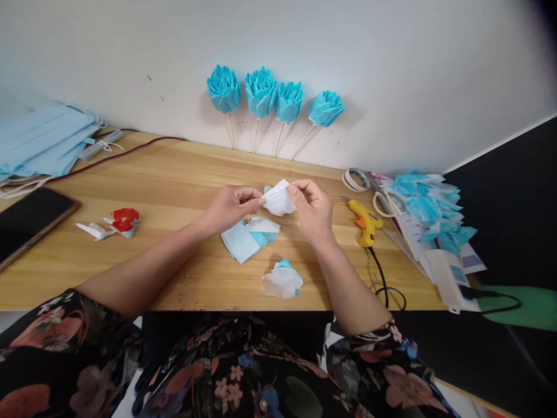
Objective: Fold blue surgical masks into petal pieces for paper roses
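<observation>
Between my two hands, above the table, is a small piece of white mask fabric (279, 199). The fingers of my left hand (235, 206) pinch its left edge. My right hand (312, 206) grips its right side between thumb and fingers. Just below my hands lie light blue and white fabric pieces (243, 241), partly overlapping. Closer to the table's front edge sits a loose bunch of white and blue fabric scraps (282, 280). Several blue fabric flowers (261, 93) on thin sticks lean against the wall behind.
A yellow glue gun (365, 222) with a black cord lies right, near scissors (387, 203), a tape roll (355, 180), blue cut pieces (429, 203) and a white power strip (448, 281). Left are face masks (47, 136), a phone (32, 223) and a red-and-white scrap (125, 220).
</observation>
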A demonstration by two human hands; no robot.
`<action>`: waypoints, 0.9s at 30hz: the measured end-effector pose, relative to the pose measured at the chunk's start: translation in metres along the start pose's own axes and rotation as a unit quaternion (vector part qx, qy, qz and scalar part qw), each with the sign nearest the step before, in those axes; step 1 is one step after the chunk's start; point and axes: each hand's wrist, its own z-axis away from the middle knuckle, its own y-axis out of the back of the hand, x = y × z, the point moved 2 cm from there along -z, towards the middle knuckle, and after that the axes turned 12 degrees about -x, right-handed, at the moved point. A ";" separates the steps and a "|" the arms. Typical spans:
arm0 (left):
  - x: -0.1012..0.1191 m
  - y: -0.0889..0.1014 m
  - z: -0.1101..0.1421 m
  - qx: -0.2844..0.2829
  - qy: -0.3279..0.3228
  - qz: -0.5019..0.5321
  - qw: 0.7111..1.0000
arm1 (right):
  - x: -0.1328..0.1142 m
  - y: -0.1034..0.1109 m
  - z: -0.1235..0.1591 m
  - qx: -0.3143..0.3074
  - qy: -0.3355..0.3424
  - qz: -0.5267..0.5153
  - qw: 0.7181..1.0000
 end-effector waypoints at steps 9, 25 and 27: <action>0.005 0.001 -0.001 -0.008 -0.032 0.029 0.999 | 0.003 -0.002 -0.001 -0.016 -0.002 -0.050 0.999; 0.002 -0.003 0.002 0.015 0.023 0.026 0.999 | -0.002 -0.007 0.001 -0.065 -0.036 -0.111 0.991; 0.002 -0.003 0.002 0.016 0.025 0.022 0.999 | 0.000 -0.007 0.001 -0.071 -0.044 -0.093 0.992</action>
